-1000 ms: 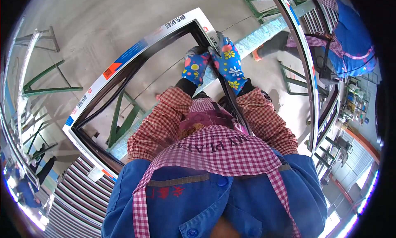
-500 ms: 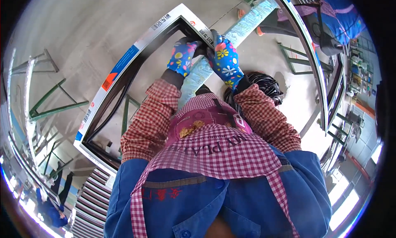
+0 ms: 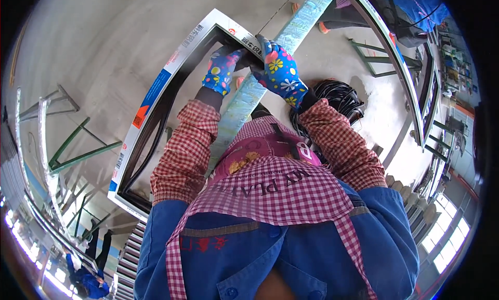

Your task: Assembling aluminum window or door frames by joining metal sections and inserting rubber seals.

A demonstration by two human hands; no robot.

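A white frame [image 3: 179, 53] with printed protective film lies before me, its corner pointing away. My left hand [image 3: 222, 71], in a blue flowered glove with dark fingers, reaches inside the frame by its short side, fingers bent together at the inner edge. What they pinch is hidden. My right hand [image 3: 280, 71], gloved alike, is closed over that same short side, thumb side on the printed face and fingers against the inner edge. The two hands' fingertips are close together. A black rubber strip [image 3: 150, 153] runs along the inside of the frame's long side.
A long support beam [image 3: 304, 22] wrapped in pale blue film passes under the frame. Black strip lies coiled in a heap [image 3: 338, 100] at right. Another frame [image 3: 387, 43] stands beyond it, near a co-worker [image 3: 410, 11]. Green trestles [image 3: 78, 154] stand at left.
My view has turned slightly, so the frame and floor things sit a little differently. Both hands stay at the same short side, the left hand slightly lower in the picture.
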